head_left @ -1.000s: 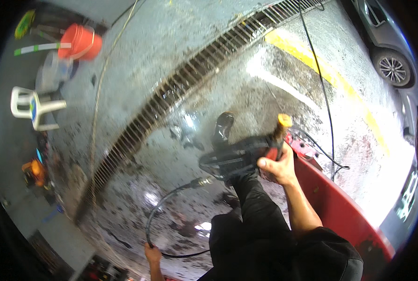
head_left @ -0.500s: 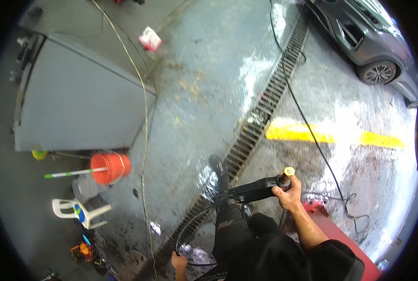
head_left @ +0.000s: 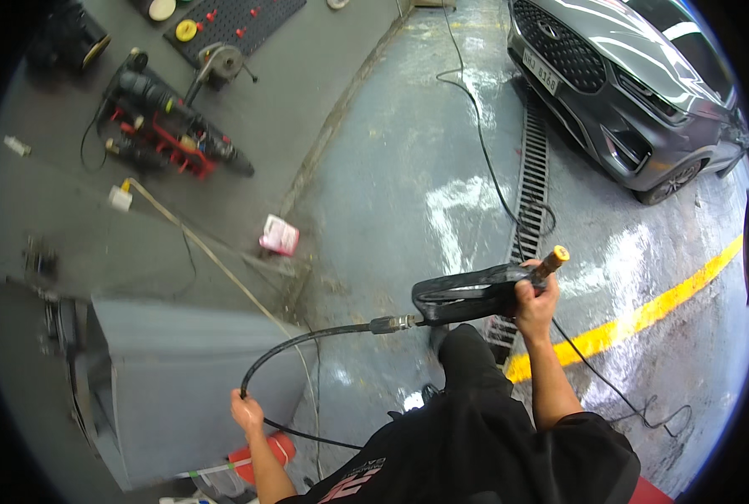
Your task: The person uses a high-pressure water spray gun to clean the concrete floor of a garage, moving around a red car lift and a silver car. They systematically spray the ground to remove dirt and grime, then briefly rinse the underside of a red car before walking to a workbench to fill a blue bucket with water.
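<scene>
My right hand (head_left: pixel 536 307) is closed round the front of a black pressure washer gun (head_left: pixel 467 284). Its looped handle points left, and its short brown barrel ends in a yellow nozzle (head_left: pixel 561 254) above my fingers. From a metal coupling (head_left: pixel 395 323) at the handle end, a black hose (head_left: pixel 320 333) arcs out to the left. My left hand (head_left: pixel 247 410) grips this hose, well away from the gun, and more of it trails behind the hand towards my body.
A grey car (head_left: pixel 593 92) stands ahead right beside a floor drain grate (head_left: pixel 532 176). Another black hose (head_left: pixel 483 143) snakes along the wet floor. On the left are a grey metal box (head_left: pixel 198 378), a red bucket (head_left: pixel 278 449), a pink-and-white container (head_left: pixel 279 235) and tools on a red rack (head_left: pixel 177 143).
I have moved forward: the bucket and metal box sit lower in view, and more of the car shows. My left hand has come up and outward with the hose; the gun stays in my right.
</scene>
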Tool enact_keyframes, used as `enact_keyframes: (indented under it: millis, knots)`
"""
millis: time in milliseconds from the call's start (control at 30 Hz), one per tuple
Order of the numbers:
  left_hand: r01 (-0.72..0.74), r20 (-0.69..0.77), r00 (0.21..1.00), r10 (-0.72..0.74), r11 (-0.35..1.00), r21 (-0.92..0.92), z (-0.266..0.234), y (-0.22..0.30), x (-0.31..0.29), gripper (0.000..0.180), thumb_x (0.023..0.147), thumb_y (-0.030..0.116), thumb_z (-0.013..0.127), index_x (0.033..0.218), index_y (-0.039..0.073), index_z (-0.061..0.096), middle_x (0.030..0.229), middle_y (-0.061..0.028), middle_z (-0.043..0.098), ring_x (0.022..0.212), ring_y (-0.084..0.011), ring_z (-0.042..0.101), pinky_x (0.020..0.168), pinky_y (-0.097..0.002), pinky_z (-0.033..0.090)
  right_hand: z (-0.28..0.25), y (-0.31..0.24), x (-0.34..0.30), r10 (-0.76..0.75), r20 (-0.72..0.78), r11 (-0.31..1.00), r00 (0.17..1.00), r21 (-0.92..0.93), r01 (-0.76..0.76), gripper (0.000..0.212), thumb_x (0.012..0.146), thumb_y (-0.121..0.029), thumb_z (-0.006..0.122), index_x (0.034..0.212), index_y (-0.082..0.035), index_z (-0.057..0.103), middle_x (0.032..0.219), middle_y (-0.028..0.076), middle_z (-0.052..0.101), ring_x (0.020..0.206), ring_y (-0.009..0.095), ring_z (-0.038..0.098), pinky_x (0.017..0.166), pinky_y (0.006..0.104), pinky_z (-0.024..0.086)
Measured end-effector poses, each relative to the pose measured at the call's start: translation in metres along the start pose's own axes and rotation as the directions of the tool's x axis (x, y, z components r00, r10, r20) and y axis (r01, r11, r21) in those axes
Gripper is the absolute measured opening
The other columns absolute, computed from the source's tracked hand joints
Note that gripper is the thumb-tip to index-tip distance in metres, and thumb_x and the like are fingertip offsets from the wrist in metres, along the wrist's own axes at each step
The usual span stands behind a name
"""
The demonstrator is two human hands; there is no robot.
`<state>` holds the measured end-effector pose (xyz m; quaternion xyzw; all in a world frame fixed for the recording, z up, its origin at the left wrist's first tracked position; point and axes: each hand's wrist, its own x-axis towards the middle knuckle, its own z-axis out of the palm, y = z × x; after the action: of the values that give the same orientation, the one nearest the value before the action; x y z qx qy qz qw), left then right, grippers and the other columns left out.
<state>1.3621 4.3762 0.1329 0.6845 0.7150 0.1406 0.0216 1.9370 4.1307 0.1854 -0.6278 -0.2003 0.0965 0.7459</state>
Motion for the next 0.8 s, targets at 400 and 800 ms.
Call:
enact_keyframes:
  millis: [400,800]
  knots:
    - [-0.052,0.363,0.929,0.070,0.997,-0.058,0.205,0.330,0.265,0.021,0.081,0.003,0.060,0.102,0.003,0.062,0.106,-0.0241,0.068,0.101,-0.0451,0.063,0.086,-0.0500,0.049,0.217,0.017,0.478,-0.175,0.238,0.870,0.955,-0.418,0.263,0.046,0.072,-0.033,0.089,0.093,0.000,0.066,0.070,0.004,0.061,0.063,0.011,0.057,0.062,0.0280,0.049]
    - [-0.060,0.542,0.836,0.088,0.996,-0.070,0.399,0.715,0.650,0.013,0.083,0.006,0.057,0.092,0.004,0.066,0.095,-0.0235,0.070,0.096,-0.0448,0.066,0.084,-0.0509,0.051,0.375,0.110,0.911,-0.138,-0.132,0.834,0.982,-0.550,0.043,0.036,0.083,-0.026,0.083,0.097,0.003,0.068,0.067,0.002,0.061,0.060,0.007,0.056,0.054,0.0257,0.045]
